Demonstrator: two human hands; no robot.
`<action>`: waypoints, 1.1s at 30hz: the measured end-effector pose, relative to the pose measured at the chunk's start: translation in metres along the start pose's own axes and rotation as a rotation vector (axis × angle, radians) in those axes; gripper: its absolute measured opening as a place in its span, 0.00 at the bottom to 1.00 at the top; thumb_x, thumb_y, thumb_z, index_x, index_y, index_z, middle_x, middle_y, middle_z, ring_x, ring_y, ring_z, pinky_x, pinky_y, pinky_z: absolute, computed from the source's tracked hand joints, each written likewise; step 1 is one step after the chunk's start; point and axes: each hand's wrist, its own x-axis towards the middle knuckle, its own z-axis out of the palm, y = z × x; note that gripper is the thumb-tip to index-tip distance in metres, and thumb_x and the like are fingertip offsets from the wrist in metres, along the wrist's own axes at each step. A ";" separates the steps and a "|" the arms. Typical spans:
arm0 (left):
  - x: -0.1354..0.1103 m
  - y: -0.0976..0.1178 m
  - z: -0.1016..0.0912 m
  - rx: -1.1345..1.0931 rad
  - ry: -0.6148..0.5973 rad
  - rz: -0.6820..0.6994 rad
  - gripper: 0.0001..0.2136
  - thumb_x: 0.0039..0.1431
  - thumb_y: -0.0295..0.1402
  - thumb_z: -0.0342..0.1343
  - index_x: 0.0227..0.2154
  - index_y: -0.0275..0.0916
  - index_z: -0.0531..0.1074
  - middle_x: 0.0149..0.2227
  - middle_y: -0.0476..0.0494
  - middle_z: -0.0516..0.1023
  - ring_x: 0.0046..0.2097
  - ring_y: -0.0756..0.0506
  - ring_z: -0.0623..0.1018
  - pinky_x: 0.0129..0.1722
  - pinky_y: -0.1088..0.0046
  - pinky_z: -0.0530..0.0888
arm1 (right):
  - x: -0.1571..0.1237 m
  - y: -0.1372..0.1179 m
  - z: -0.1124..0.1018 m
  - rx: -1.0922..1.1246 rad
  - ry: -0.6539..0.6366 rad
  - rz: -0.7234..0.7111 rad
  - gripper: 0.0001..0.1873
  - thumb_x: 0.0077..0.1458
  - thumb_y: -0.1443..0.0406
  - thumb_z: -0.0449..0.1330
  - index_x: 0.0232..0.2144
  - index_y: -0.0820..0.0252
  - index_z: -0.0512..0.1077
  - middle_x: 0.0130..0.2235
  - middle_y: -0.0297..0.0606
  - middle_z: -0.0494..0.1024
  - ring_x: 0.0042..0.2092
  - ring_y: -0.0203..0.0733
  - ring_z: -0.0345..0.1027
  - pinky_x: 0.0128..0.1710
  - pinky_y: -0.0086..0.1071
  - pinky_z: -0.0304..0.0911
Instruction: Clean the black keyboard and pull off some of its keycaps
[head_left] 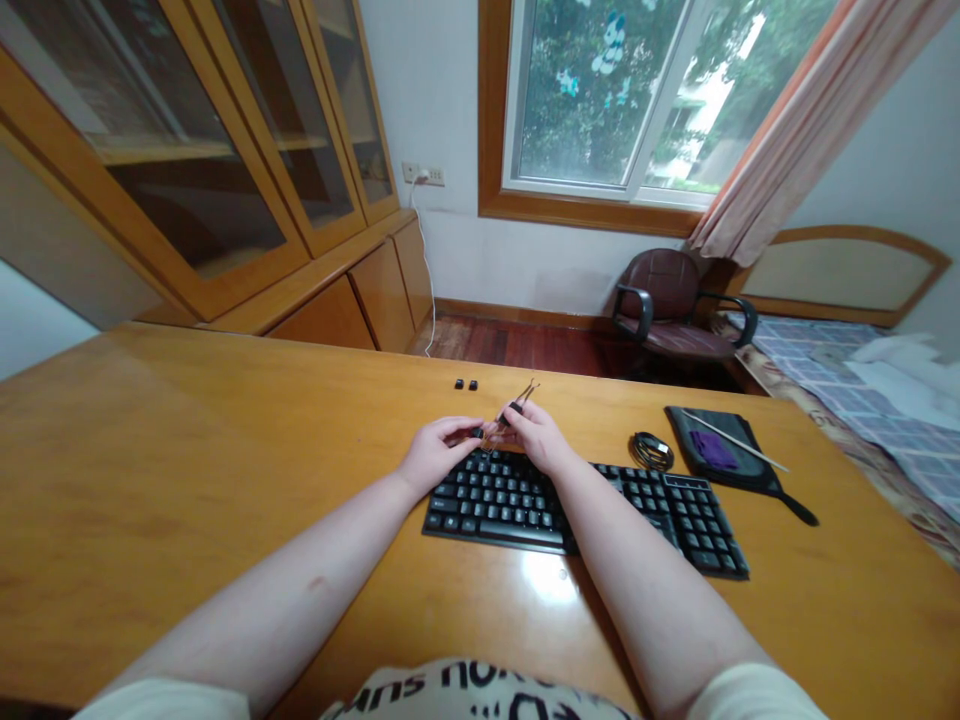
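Observation:
A black keyboard lies on the wooden desk in front of me. Both hands hover over its far left edge. My right hand is closed on a wire keycap puller, whose loops point up and away. My left hand pinches a small dark piece, probably a keycap, right at the puller's lower end. Two loose black keycaps rest on the desk just beyond my hands.
Right of the keyboard sit a coiled cable and a dark pouch with a purple cloth, a thin stick and a black-handled brush. Beyond the desk stand a maroon office chair, glass-door cabinets and a bed.

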 end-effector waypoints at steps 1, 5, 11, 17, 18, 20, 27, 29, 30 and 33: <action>0.000 -0.001 0.000 0.014 0.011 0.010 0.14 0.49 0.35 0.59 0.40 0.38 0.75 0.41 0.41 0.78 0.43 0.44 0.77 0.48 0.63 0.72 | 0.000 0.000 0.000 0.000 0.002 -0.002 0.21 0.40 0.50 0.65 0.27 0.59 0.64 0.25 0.32 0.75 0.31 0.39 0.73 0.35 0.36 0.70; 0.001 -0.001 0.000 0.081 0.053 0.075 0.10 0.50 0.34 0.58 0.37 0.41 0.76 0.43 0.42 0.76 0.45 0.45 0.75 0.49 0.64 0.72 | 0.000 -0.001 0.002 -0.027 0.039 -0.026 0.22 0.38 0.49 0.65 0.26 0.59 0.64 0.24 0.31 0.75 0.30 0.39 0.73 0.35 0.36 0.70; 0.001 0.005 -0.001 0.053 0.087 0.078 0.09 0.49 0.33 0.58 0.34 0.39 0.75 0.39 0.42 0.74 0.42 0.46 0.75 0.45 0.66 0.74 | -0.002 -0.005 0.004 -0.059 0.087 -0.066 0.22 0.39 0.48 0.64 0.26 0.58 0.63 0.24 0.32 0.75 0.32 0.42 0.74 0.34 0.37 0.70; 0.002 0.004 -0.002 0.146 0.074 0.076 0.08 0.50 0.33 0.57 0.33 0.38 0.74 0.37 0.42 0.76 0.40 0.46 0.76 0.45 0.65 0.73 | -0.002 -0.004 0.004 -0.171 0.083 -0.079 0.23 0.40 0.47 0.62 0.25 0.58 0.64 0.23 0.32 0.75 0.28 0.39 0.73 0.31 0.34 0.69; 0.002 0.003 -0.003 0.177 0.065 0.080 0.08 0.50 0.32 0.57 0.34 0.38 0.74 0.37 0.42 0.77 0.41 0.45 0.76 0.46 0.65 0.72 | -0.002 -0.003 0.003 -0.186 0.081 -0.088 0.22 0.40 0.47 0.62 0.25 0.59 0.65 0.22 0.32 0.75 0.28 0.39 0.72 0.31 0.33 0.68; 0.003 -0.002 -0.003 0.212 0.062 0.078 0.09 0.50 0.32 0.57 0.35 0.38 0.74 0.37 0.43 0.77 0.41 0.45 0.76 0.47 0.64 0.71 | -0.001 -0.002 0.001 -0.195 0.080 -0.101 0.21 0.41 0.48 0.62 0.25 0.59 0.65 0.22 0.32 0.75 0.28 0.39 0.73 0.31 0.32 0.68; 0.003 -0.008 0.000 0.195 0.051 0.052 0.12 0.50 0.33 0.56 0.39 0.37 0.73 0.39 0.42 0.77 0.42 0.45 0.76 0.45 0.65 0.73 | 0.000 0.002 -0.001 -0.115 0.071 -0.084 0.21 0.39 0.49 0.64 0.25 0.59 0.65 0.23 0.31 0.74 0.27 0.41 0.73 0.33 0.36 0.69; 0.003 -0.003 0.000 0.244 0.041 0.062 0.11 0.50 0.32 0.56 0.38 0.38 0.74 0.39 0.42 0.77 0.41 0.45 0.76 0.43 0.66 0.73 | 0.000 0.001 0.000 -0.127 0.075 -0.089 0.21 0.39 0.49 0.64 0.25 0.59 0.65 0.23 0.32 0.74 0.28 0.41 0.73 0.33 0.37 0.69; 0.003 -0.001 0.000 0.270 0.038 0.073 0.11 0.50 0.32 0.55 0.37 0.38 0.74 0.38 0.42 0.77 0.41 0.45 0.76 0.43 0.66 0.73 | 0.000 0.001 0.000 -0.135 0.085 -0.099 0.21 0.39 0.49 0.64 0.25 0.59 0.65 0.23 0.32 0.74 0.28 0.41 0.73 0.33 0.37 0.69; 0.005 0.006 -0.003 0.350 0.063 0.130 0.09 0.51 0.31 0.54 0.36 0.38 0.75 0.38 0.43 0.76 0.42 0.45 0.75 0.46 0.65 0.72 | 0.001 0.000 0.000 -0.146 0.183 -0.174 0.21 0.41 0.48 0.62 0.25 0.59 0.65 0.22 0.32 0.74 0.27 0.41 0.73 0.32 0.35 0.68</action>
